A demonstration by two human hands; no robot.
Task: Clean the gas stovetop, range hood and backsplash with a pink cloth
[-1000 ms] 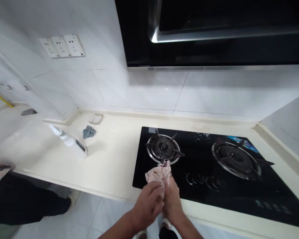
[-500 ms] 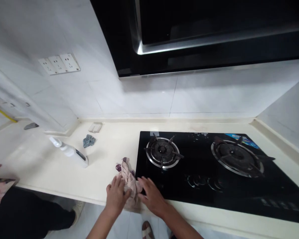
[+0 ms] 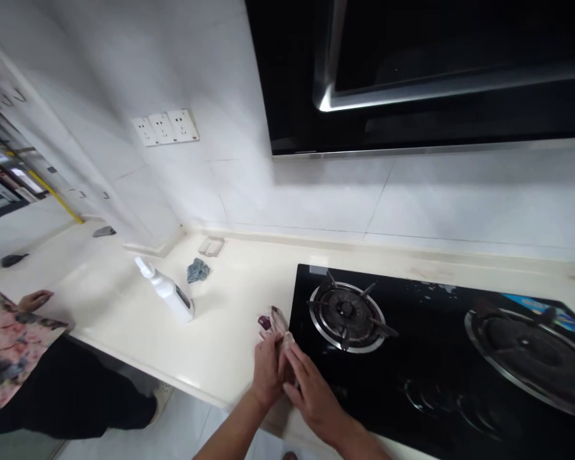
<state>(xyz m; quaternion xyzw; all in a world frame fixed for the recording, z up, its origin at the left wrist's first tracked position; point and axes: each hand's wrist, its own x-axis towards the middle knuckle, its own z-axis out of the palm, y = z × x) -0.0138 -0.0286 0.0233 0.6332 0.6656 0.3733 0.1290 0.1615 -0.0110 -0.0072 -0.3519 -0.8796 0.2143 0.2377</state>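
A pale pink cloth [image 3: 278, 321] with dark purple patches lies bunched on the cream counter, beside the left edge of the black gas stove [image 3: 364, 390]. My left hand [image 3: 267, 370] grips it from the left, fingers curled in. From the other side my right hand [image 3: 311, 393] presses against the cloth, its fingers close together. Most of the cloth is hidden between the two hands. The left burner [image 3: 345, 313] of the stove is just to the right of them.
Left on the counter [image 3: 234, 294] stand a white spray bottle [image 3: 172, 297], a grey-blue crumpled scrubber [image 3: 198, 270] and a small clear dish [image 3: 211, 246]. A person in a floral top [image 3: 14, 345] is at the far left. The black range hood [image 3: 412, 121] overhangs the stove.
My hands have drawn together, squeezing the cloth into a tighter bunch between them. The view has swung left, so everything sits further right; the other person shows more.
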